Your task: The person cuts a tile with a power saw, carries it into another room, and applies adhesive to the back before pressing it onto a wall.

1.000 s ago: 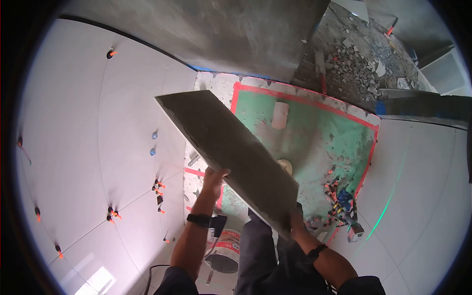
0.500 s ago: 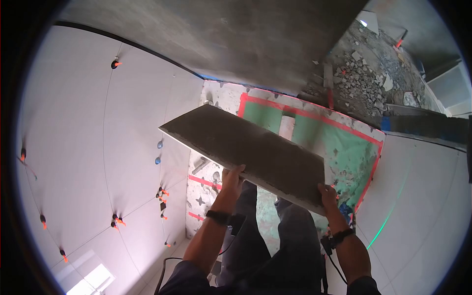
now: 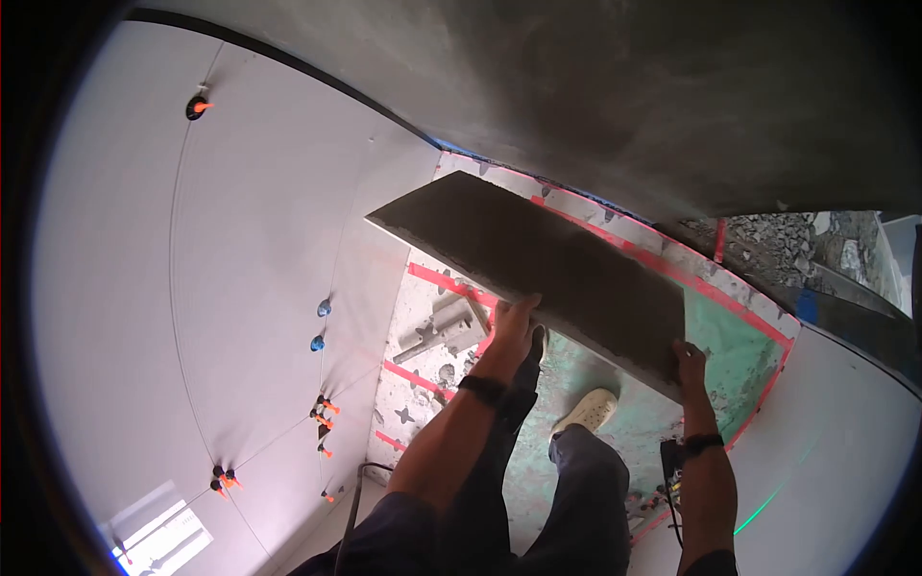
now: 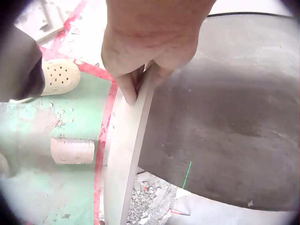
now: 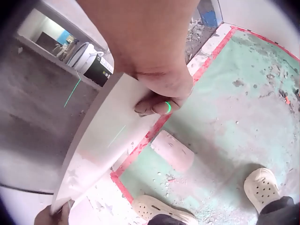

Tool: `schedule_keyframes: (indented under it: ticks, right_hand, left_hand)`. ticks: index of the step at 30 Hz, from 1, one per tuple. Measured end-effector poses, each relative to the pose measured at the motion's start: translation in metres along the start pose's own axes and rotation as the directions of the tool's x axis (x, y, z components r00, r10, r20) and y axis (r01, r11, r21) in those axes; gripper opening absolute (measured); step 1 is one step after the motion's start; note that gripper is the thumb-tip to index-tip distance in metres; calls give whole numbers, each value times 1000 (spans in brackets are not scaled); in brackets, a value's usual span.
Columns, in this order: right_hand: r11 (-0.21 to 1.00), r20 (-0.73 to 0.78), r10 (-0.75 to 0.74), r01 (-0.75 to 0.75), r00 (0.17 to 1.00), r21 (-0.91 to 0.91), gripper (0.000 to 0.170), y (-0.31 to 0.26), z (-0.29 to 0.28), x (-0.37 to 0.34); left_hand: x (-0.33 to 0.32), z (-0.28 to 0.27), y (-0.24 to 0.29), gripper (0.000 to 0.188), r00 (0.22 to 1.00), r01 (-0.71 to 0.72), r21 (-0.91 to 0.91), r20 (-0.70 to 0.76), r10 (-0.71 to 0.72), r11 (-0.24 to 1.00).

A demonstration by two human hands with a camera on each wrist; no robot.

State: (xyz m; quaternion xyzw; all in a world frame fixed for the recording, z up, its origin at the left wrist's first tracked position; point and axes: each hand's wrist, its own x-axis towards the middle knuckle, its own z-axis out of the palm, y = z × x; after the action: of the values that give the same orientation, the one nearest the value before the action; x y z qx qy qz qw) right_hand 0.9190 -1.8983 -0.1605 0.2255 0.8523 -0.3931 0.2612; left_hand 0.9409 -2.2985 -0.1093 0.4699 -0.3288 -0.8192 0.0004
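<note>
Both hands carry a large rectangular tile (image 3: pixel 547 274) above the floor. Its upward side is coated with dark grey mortar, and its other side (image 4: pixel 123 159) is smooth and pale. Midway along the near long edge, my left hand (image 3: pixel 514 331) grips it, fingers on the pale side and thumb toward the mortar. At the right short end my right hand (image 3: pixel 691 370) holds the tile near its corner. In the right wrist view that hand's fingers (image 5: pixel 157 105) lie against the pale face, with a green laser line crossing it.
A grey-coated wall (image 3: pixel 615 106) rises ahead. White tiles with orange-and-black levelling clips (image 3: pixel 322 413) cover the left wall (image 3: pixel 269 240). Underfoot is a green floor sheet (image 3: pixel 725 322) edged with red tape. A trowel (image 3: pixel 432 341) lies at left; rubble (image 3: pixel 768 240) is beyond.
The tile has turned from a steep diagonal to a flatter slant and shifted right in view. My right hand moved up along its end. The grey wall now fills more of the head view.
</note>
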Motion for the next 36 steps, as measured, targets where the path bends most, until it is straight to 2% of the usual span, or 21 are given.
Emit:
schedule_keyframes:
  ticks: [4,6,9,12,18,25,28,30,33,36]
  right_hand:
    - [999,9,-32,32,999,1,54,-14,22,30]
    - [1000,25,-19,19,999,0,54,-13,30,44]
    - [1000,38,-15,14,999,9,53,-11,42,61]
    - [999,24,-28,27,999,46,53,-15,51,68]
    - [986,66,27,-38,997,161,52,-47,59,70]
    - [987,49,-4,-4,999,160,53,-56,68,80]
    - [995,52,-4,-1,999,98,54,-48,70,88]
    - [998,-8,-31,31,999,62,53,-45,73,91]
    - [995,56,-37,32,998,99,54,-45,70,99]
    - [993,44,-46,41,998,115,53,-41,73,108]
  left_hand:
    - [43,-12,-9,25,997,-59,4,-48,59,998]
    - [58,-18,-6,28,1000,2,62,-28,0,998]
    - [62,-7,-2,31,995,-57,-9,-81,56,998]
    - [68,-4,4,35,993,-91,-13,-75,90,996]
    - [85,-12,8,36,995,-66,-8,-80,65,998]
    - [92,-12,8,36,990,-79,-15,-115,76,997]
    - [96,-10,5,30,989,-120,-25,-91,117,992]
    - [97,-7,6,29,987,-93,-18,-132,90,995]
    - [99,-3,8,31,986,-67,17,-152,69,998]
    - [104,-1,6,33,984,-98,0,-146,97,995]
